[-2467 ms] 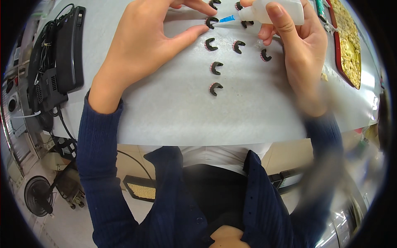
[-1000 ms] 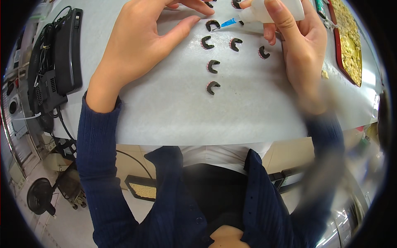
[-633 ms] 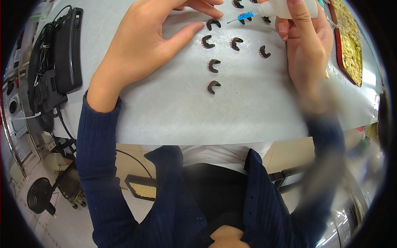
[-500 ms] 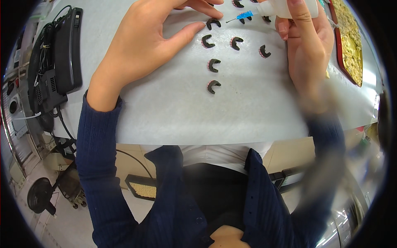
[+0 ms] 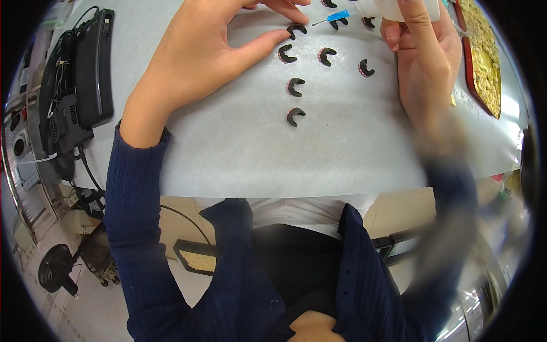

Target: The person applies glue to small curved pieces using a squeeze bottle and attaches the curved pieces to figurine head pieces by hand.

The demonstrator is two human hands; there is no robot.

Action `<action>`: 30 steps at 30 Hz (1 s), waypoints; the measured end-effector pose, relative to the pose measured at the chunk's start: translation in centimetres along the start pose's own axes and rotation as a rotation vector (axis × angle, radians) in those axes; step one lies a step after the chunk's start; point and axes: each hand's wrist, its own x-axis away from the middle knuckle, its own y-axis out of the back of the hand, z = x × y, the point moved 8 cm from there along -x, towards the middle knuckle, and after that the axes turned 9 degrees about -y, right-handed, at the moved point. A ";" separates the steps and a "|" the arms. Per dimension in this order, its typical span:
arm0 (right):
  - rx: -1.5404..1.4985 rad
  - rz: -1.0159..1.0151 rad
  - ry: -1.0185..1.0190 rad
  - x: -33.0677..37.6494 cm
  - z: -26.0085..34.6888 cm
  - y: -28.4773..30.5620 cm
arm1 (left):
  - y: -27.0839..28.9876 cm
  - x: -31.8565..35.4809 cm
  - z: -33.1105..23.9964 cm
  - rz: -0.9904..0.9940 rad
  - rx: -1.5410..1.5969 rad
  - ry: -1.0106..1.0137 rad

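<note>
Several small black U-shaped pieces lie on the pale table, some showing a pink scalloped outer edge. My left hand (image 5: 213, 57) comes in from the left, its thumb and forefinger closed about one black U-shaped piece (image 5: 296, 29) near the top. My right hand (image 5: 424, 54) grips a translucent white squeeze bottle (image 5: 390, 9), cut off by the upper edge. The bottle lies nearly level, and its blue needle tip (image 5: 338, 15) points left. The metal needle end stops just right of my left forefinger. Other fingertips of my left hand run out of view.
Nearer me on the table (image 5: 239, 154) lie more black pieces, such as this one (image 5: 296, 117). A red-rimmed tray (image 5: 474, 85) of yellowish bits stands at the right. A black device (image 5: 94, 68) with cables lines the left edge. Below is a dark bin (image 5: 196, 256) of pale granules.
The whole table view has shifted up slightly. Both hands keep nearly the same pose, with the needle tip still beside my left forefinger.
</note>
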 end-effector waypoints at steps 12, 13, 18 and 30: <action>0.040 -0.008 -0.033 0.0 0.0 -0.1 | 0.1 0.1 0.3 -0.014 -0.008 0.008; 0.030 -0.015 -0.037 0.0 -0.1 -0.1 | 0.0 0.0 0.3 -0.014 -0.002 -0.002; -0.001 0.009 -0.024 -0.1 -0.2 -0.1 | 0.1 0.1 0.1 -0.010 -0.003 -0.006; 0.096 0.043 -0.038 -0.1 -0.3 -0.7 | 0.0 0.0 0.4 -0.010 -0.009 0.033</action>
